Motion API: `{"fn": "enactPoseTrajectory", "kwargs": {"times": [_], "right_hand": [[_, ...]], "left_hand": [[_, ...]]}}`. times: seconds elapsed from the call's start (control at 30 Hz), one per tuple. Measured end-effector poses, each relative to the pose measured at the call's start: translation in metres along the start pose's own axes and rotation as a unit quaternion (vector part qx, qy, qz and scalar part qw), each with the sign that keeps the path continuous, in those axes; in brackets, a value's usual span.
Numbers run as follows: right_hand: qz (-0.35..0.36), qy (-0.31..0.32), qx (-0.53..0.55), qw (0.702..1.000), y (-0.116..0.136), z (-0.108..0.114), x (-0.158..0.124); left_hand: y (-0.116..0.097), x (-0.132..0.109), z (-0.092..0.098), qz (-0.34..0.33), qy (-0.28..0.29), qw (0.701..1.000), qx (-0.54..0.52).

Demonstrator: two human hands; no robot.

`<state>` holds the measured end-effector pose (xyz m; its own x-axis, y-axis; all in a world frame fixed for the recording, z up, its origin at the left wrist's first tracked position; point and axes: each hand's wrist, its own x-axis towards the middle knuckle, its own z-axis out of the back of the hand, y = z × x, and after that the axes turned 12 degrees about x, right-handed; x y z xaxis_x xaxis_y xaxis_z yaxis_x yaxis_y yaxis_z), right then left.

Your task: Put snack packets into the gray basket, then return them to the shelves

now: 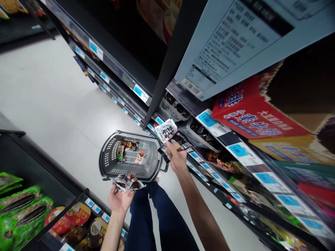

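My right hand [176, 157] is raised beside the shelf edge, closed on small snack packets [167, 131], one white with dark print and one darker below it. My left hand [120, 197] is palm up lower down, its fingers curled round another small clear packet [125, 182] with dark contents. A grey plastic shopping basket [110, 164] sits on the floor just beyond both hands, with a few small packets lying in it.
Store shelves with blue price tags [206, 119] run along the right, stocked with red boxes [251, 111] and bagged goods. A low shelf at the left holds green bags [21, 205] and round packs. My dark-trousered legs [157, 219] stand on the pale aisle floor [47, 97].
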<state>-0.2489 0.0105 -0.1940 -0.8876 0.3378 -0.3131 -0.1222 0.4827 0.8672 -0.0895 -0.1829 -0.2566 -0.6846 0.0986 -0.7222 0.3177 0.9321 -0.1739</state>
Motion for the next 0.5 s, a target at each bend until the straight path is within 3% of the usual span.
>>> {"fn": "enactPoseTrajectory", "kwargs": {"times": [0.2, 0.3, 0.4, 0.5], "right_hand": [[0.140, -0.076, 0.031, 0.987, 0.006, -0.047, 0.043], [0.157, -0.104, 0.039, 0.981, 0.011, -0.064, 0.069], [0.152, -0.099, 0.008, 0.983, 0.013, -0.071, 0.085], [0.147, -0.048, -0.007, 0.988, 0.012, -0.064, 0.077]], "left_hand": [[0.001, 0.005, -0.001, 0.010, -0.004, 1.000, 0.011], [0.002, 0.005, 0.001, 0.014, 0.002, 1.000, 0.008], [0.004, 0.004, 0.001, 0.014, 0.013, 1.000, 0.009], [0.005, 0.001, -0.007, 0.005, 0.015, 1.000, 0.008]]}}
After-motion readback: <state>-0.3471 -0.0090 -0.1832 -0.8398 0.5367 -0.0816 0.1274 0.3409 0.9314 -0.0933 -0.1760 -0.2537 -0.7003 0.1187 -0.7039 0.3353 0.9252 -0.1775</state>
